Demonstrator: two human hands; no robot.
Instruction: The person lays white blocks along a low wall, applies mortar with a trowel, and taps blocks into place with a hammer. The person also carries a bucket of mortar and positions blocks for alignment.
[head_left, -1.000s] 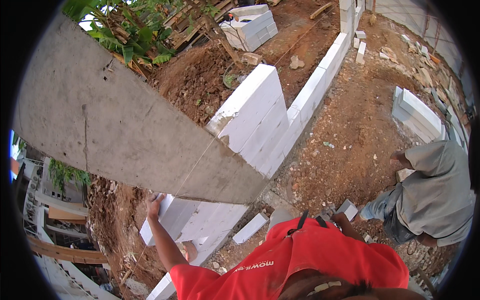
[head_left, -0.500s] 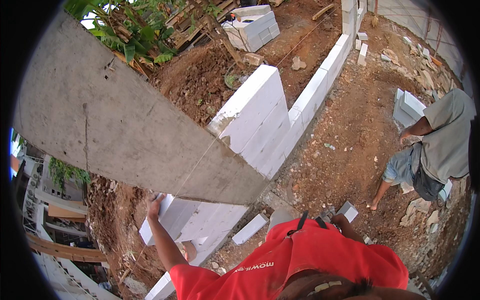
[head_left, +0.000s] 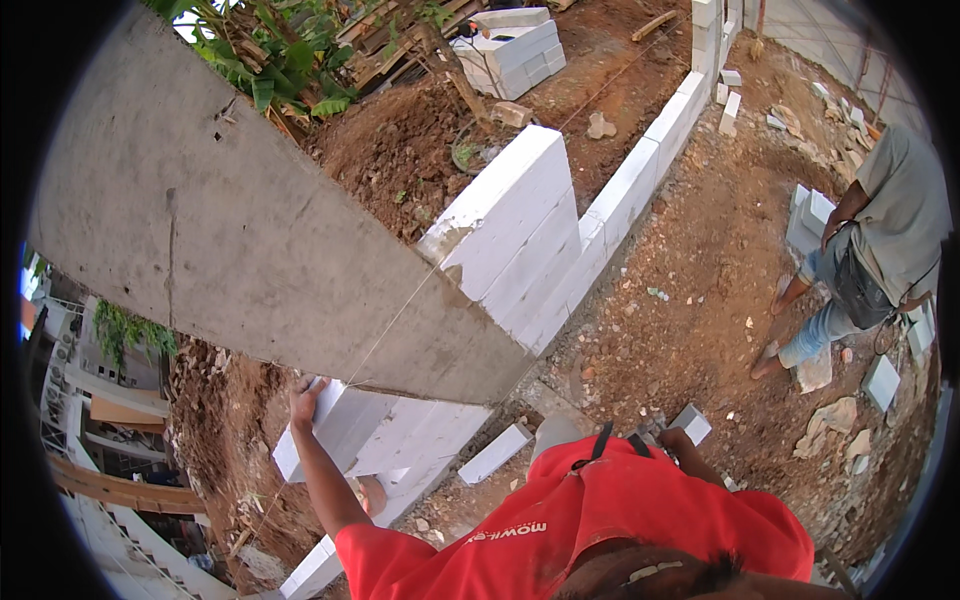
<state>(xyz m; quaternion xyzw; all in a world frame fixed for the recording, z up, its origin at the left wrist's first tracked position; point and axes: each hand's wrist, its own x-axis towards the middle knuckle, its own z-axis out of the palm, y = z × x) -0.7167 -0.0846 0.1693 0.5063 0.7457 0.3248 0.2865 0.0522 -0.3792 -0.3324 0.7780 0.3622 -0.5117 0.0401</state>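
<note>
My left hand (head_left: 305,400) grips the upper corner of a white block (head_left: 328,425), its fingers over the top edge. This block tops a short white block wall (head_left: 425,430) against the tall grey concrete column (head_left: 300,260). A taut string runs across the column's face. My right arm (head_left: 690,455) is bent low beside my red shirt, near a small grey-white block (head_left: 692,424) on the dirt. The fingers of my right hand are hidden. Between my arms, a loose white block (head_left: 497,454) lies on the ground by the wall's foot.
Beyond the column a taller white block section (head_left: 515,225) joins a long low wall (head_left: 640,170). At right stands a co-worker (head_left: 890,240) in a grey shirt, near stacked blocks (head_left: 808,215) and rubble. A block stack (head_left: 510,60) and plants (head_left: 290,60) are at the back.
The co-worker has straightened up and drawn a hand back from the stacked blocks, legs now apart on the dirt. My left hand keeps its place on the block; the view has shifted slightly.
</note>
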